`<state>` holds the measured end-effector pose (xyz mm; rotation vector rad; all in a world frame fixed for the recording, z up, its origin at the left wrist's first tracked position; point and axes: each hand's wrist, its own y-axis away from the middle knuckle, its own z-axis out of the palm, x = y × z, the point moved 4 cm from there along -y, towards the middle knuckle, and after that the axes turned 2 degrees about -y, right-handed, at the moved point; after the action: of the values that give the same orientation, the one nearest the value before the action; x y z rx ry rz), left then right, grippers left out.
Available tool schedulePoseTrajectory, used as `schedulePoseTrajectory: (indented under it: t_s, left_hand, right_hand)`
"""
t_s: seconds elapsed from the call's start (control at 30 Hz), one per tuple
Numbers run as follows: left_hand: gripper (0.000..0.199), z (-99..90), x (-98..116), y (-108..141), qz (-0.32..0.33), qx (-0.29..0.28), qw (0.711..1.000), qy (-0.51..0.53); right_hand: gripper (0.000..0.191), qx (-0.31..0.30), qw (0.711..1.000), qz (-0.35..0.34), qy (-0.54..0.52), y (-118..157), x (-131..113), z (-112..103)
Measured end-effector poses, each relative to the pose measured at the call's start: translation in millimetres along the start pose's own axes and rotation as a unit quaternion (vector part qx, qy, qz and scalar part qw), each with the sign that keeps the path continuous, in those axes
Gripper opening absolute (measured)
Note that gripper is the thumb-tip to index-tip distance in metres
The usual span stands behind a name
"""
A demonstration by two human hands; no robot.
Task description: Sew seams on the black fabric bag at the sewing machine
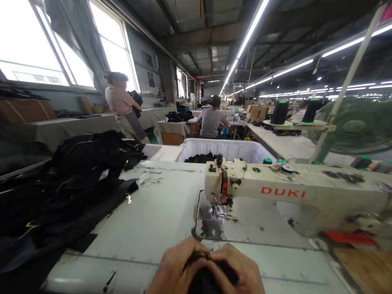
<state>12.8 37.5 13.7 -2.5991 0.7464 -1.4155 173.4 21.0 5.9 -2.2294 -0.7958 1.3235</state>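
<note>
Both hands are together at the bottom centre, at the front edge of the pale sewing table (159,212). My left hand (179,265) pinches a dark piece of fabric (203,281) between thumb and fingers. My right hand (237,267) grips the same black fabric from the other side, its fingertips close to the left ones. A small brassy bit, perhaps part of a zipper, shows between the fingertips. Just beyond the hands stands the white sewing machine (245,181), its needle area above a metal plate (211,222).
Black fabric pieces with gold zippers (76,175) are heaped at the left. A white bin (226,145) with dark fabric stands behind the machine. Thread cones (279,112) and a green fan (352,124) are at right. Two people, one standing (121,102), one seated (211,120), are farther back.
</note>
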Motion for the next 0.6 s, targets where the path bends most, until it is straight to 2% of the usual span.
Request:
schedulePoseTrajectory:
  t_s: [0.07, 0.13, 0.27, 0.37, 0.47, 0.53, 0.6]
  left_hand:
    - [0.011, -5.3, 3.0, -2.7, 0.037, -0.01, 0.999, 0.011]
    - [0.009, -8.0, 5.1, -3.4, 0.047, -0.023, 0.999, 0.013]
    - [0.009, -5.8, 2.9, 0.8, -0.009, -0.032, 0.999, 0.002]
    - [0.004, -3.6, 2.0, 5.8, -0.044, -0.023, 0.999, -0.01]
    - [0.003, -3.0, 4.0, 9.6, -0.042, -0.022, 0.999, -0.027]
    - [0.004, -2.8, 5.8, 11.6, -0.029, -0.021, 0.999, -0.039]
    - [0.005, -2.2, 7.8, 13.6, -0.01, -0.014, 0.998, -0.054]
  right_hand:
    - [0.007, -0.011, 0.999, -0.018, -0.029, -1.0, -0.2, -2.9]
    - [0.007, -0.003, 0.999, -0.02, -0.035, -0.9, -2.4, -5.8]
    - [0.008, 0.028, 0.998, -0.021, -0.048, 4.1, -6.6, -4.1]
    - [0.008, 0.062, 0.995, 0.055, -0.048, 13.5, 0.3, -1.9]
    - [0.019, 0.102, 0.982, 0.154, -0.036, 26.3, 8.9, -5.6]
    - [0.016, 0.122, 0.98, 0.155, -0.028, 31.6, 7.4, -9.8]
    - [0.007, 0.156, 0.981, 0.116, -0.005, 33.2, 0.4, -14.7]
